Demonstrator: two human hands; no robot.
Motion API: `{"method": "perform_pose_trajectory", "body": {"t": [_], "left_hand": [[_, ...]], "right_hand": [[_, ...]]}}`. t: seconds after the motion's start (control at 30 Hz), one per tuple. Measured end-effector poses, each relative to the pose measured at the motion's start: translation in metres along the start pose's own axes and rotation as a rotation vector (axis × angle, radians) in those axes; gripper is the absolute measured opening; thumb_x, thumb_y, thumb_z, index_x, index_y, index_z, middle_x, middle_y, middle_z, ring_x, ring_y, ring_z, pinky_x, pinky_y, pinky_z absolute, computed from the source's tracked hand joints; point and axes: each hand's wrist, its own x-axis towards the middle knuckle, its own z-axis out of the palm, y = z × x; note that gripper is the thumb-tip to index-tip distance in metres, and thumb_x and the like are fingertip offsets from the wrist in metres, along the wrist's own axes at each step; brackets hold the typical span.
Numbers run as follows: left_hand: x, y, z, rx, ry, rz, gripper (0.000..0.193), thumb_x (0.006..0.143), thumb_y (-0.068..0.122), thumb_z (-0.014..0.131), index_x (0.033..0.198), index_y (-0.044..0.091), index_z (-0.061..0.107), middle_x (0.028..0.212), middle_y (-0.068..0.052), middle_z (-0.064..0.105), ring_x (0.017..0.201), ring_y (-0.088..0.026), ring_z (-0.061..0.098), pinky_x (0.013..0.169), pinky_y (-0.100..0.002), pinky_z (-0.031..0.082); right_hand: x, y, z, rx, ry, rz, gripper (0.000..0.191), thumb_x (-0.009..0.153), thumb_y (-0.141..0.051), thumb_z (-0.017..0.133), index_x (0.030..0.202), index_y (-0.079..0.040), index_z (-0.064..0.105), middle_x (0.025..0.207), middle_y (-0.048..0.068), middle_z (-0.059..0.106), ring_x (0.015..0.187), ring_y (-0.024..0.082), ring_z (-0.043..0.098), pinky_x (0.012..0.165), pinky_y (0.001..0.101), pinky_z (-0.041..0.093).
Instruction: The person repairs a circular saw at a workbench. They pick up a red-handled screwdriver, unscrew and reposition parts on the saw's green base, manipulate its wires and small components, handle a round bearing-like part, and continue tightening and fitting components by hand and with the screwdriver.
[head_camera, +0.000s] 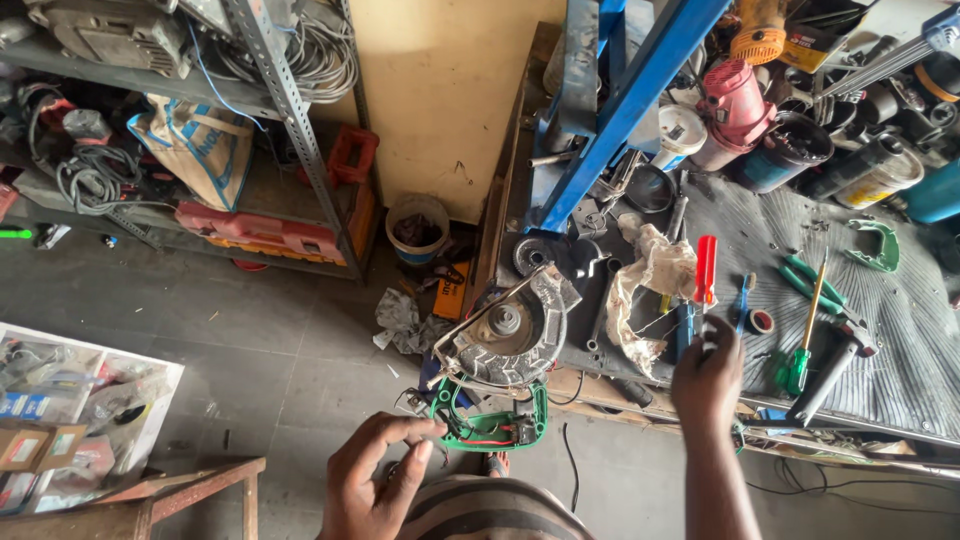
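A workshop seen from above, read left to right: at nine o'clock a metal shelf rack (300, 130) holds coiled cables and a red tool case (262, 231). Low in the frame, at seven o'clock, the left hand (375, 480) has its fingers drawn together in a pinch at the corner of a green handle frame (490, 425), where loose wires show; whether it grips a wire or only touches the plastic cannot be told. That frame belongs to a stripped circular saw (508, 330), its round metal guard and blade hub at the picture's centre, hanging over the edge of the counter (900, 330). The saw looks heavy and rigid, with hard edges; the green handle loop appears the safest hold, while the exposed wiring looks fragile. At five o'clock the right hand (708, 375) reaches onto the counter, fingers curled about a blue tool handle beside a red-handled screwdriver (706, 268); the grip itself is hidden. A crumpled rag (650, 275) lies just left of it, green-handled pliers (815, 285) to the right.
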Motion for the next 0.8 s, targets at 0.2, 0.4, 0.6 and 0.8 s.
{"method": "perform_pose_trajectory", "body": {"t": [0.2,0.4,0.6,0.8], "left_hand": [[0.004,-0.001,-0.001,0.094,0.009,0.008,0.016,0.089,0.005,0.07,0.104,0.005,0.074,0.096,-0.007,0.077,0.081,-0.018,0.076,0.075,-0.03,0.059],[0.007,0.011,0.002,0.267,-0.057,0.136,0.022,0.083,0.012,0.079,0.103,0.007,0.075,0.101,-0.008,0.072,0.092,-0.026,0.07,0.077,-0.037,0.056],[0.015,0.023,0.011,0.369,-0.113,0.302,0.034,0.074,0.018,0.087,0.105,0.009,0.074,0.104,-0.005,0.073,0.089,-0.024,0.067,0.085,-0.04,0.048],[0.018,0.025,0.022,0.357,-0.067,0.254,0.033,0.074,0.017,0.088,0.102,0.011,0.072,0.099,-0.002,0.077,0.085,-0.019,0.071,0.081,-0.038,0.048]], "right_hand": [[0.028,0.014,0.01,-0.249,-0.051,-0.06,0.038,0.092,0.004,0.055,0.126,-0.005,0.071,0.122,0.02,0.063,0.114,0.04,0.062,0.1,0.0469,0.05],[0.043,0.007,0.018,-0.306,-0.071,-0.124,0.034,0.094,0.001,0.056,0.12,-0.009,0.077,0.125,0.013,0.068,0.115,0.036,0.062,0.103,0.0437,0.049],[0.052,0.01,0.023,-0.389,-0.124,-0.126,0.033,0.093,-0.005,0.06,0.122,-0.012,0.076,0.123,0.01,0.069,0.116,0.035,0.062,0.101,0.0492,0.045],[0.027,-0.01,0.018,-0.121,0.112,-0.226,0.032,0.096,-0.008,0.069,0.128,-0.003,0.068,0.13,0.017,0.065,0.122,0.037,0.061,0.107,0.0491,0.046]]}}
